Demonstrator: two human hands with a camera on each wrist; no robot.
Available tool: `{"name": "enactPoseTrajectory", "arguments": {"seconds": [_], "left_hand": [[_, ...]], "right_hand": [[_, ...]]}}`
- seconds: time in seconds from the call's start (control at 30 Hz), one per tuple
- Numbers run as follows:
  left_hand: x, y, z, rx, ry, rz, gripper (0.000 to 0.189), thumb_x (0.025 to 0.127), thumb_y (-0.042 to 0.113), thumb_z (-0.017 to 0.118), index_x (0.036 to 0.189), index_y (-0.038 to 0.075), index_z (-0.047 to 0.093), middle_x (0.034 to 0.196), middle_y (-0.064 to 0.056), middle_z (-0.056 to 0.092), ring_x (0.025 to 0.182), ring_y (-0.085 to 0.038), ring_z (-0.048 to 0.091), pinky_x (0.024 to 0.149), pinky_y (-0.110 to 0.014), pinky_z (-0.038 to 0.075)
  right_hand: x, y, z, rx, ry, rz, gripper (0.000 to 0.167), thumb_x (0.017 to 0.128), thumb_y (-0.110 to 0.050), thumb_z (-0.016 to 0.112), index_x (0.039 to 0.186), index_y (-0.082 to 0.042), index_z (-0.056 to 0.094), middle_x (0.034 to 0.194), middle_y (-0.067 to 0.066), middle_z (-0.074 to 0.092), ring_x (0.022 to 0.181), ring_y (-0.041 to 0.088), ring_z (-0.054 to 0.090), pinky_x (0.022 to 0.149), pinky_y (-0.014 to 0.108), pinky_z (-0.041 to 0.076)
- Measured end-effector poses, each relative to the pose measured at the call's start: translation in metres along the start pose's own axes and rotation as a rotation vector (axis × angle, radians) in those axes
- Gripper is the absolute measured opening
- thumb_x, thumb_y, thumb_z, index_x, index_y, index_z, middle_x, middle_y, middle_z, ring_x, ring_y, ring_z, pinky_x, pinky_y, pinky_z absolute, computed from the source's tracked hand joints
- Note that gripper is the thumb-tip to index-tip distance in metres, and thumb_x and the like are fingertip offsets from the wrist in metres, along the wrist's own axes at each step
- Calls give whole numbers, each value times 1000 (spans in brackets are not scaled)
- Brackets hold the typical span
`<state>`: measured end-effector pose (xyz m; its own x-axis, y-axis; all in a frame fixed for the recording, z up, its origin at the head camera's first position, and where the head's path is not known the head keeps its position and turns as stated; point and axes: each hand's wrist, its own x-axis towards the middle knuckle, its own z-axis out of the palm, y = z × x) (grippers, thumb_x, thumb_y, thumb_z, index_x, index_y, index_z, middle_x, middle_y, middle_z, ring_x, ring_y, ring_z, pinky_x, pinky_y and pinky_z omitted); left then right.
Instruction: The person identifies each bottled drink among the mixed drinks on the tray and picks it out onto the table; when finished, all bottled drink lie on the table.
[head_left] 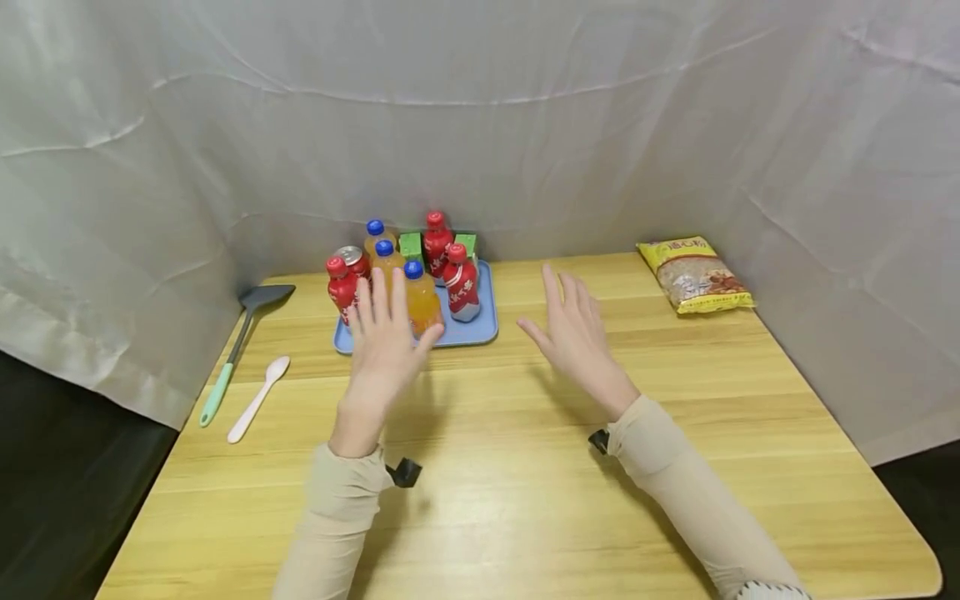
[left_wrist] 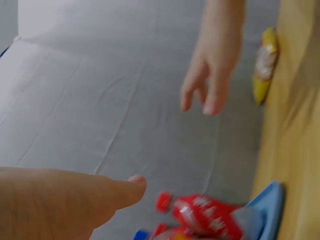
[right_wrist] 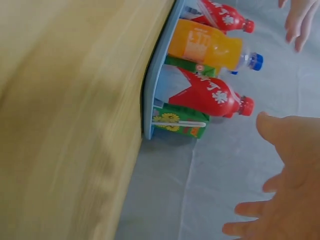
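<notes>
With its fingers straight and spread, my left hand (head_left: 382, 354) hovers in front of the blue tray (head_left: 486, 321) and holds nothing. In the head view it hides part of the red-labelled bottle (head_left: 341, 287) and the orange drink bottles (head_left: 423, 308) behind it. My right hand (head_left: 579, 342) is held over the table, right of the tray, its fingers extended and thumb apart, also holding nothing. Nearest to it on the tray stands another red-labelled bottle (head_left: 461, 287). A green drink carton (right_wrist: 180, 120) with a straw shows beside that bottle in the right wrist view.
On the tray there is also a red can (head_left: 352, 260). A grey spatula with a green handle (head_left: 247, 333) and a white spoon (head_left: 258, 400) lie at the table's left. The yellow pasta bag (head_left: 697, 275) lies at the back right. Grey curtains (head_left: 562, 167) surround the table.
</notes>
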<state>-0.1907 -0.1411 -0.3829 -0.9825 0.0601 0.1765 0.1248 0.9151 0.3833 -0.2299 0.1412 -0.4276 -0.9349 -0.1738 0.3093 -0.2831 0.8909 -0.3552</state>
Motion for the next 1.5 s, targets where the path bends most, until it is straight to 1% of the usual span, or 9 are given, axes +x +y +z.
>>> {"name": "enactPoseTrajectory", "arguments": {"seconds": [0.17,0.33,0.43,0.6,0.7,0.9,1.07,1.27,1.5], "left_hand": [[8,-30,-20,-128,89,-60,91,109,51,48,170,17,-10,177,-14,-19,164,-43,-10,132,-67,1],[15,-62,-28,-246,235,-223,90,106,42,56,171,15,0,177,-16,0,162,-41,10,124,-67,31],[18,-81,-28,-293,274,-326,89,104,38,59,171,13,6,173,-18,13,157,-40,21,113,-67,43],[24,-109,-22,-322,176,-413,85,104,33,57,170,8,10,169,-26,19,156,-44,24,120,-66,36],[28,-122,-11,-299,79,-422,81,105,30,56,169,5,13,167,-32,21,155,-49,24,126,-65,29],[34,-139,14,-237,-108,-424,74,108,25,47,169,6,10,165,-39,20,152,-56,24,125,-68,27],[42,-146,21,-197,-129,-429,70,109,21,42,168,1,11,165,-38,23,152,-56,26,126,-66,27],[52,-152,21,-137,-108,-360,59,104,11,41,159,-10,33,157,-38,42,146,-53,41,122,-61,37],[69,-162,17,-144,-237,-366,57,101,9,39,154,-10,43,150,-34,52,142,-48,49,119,-56,43]], "right_hand": [[24,-5,8,60,30,-15,102,101,-54,64,171,-23,-3,165,27,33,152,46,36,126,62,32],[42,-11,20,65,-16,8,104,100,-60,62,170,-30,-8,163,25,35,145,45,44,116,62,44],[51,-16,27,69,-48,16,104,100,-63,61,170,-33,-10,163,23,35,140,44,49,110,62,49],[64,-23,37,110,-93,40,103,99,-65,59,169,-38,-11,162,21,36,135,41,53,100,60,55],[70,-27,44,134,-113,53,102,99,-64,60,169,-39,-10,160,19,38,129,38,56,92,56,58],[81,-36,59,110,-116,44,98,99,-64,60,168,-43,-5,156,15,43,121,34,58,87,53,58],[87,-43,67,150,-111,35,98,99,-64,61,170,-40,-2,146,16,46,106,28,56,78,44,55],[92,-48,74,233,-98,45,93,99,-62,62,170,-35,8,134,14,47,95,25,53,69,38,49],[98,-50,77,296,-104,49,81,99,-55,68,166,-30,30,135,14,49,100,27,57,78,45,55]]}}
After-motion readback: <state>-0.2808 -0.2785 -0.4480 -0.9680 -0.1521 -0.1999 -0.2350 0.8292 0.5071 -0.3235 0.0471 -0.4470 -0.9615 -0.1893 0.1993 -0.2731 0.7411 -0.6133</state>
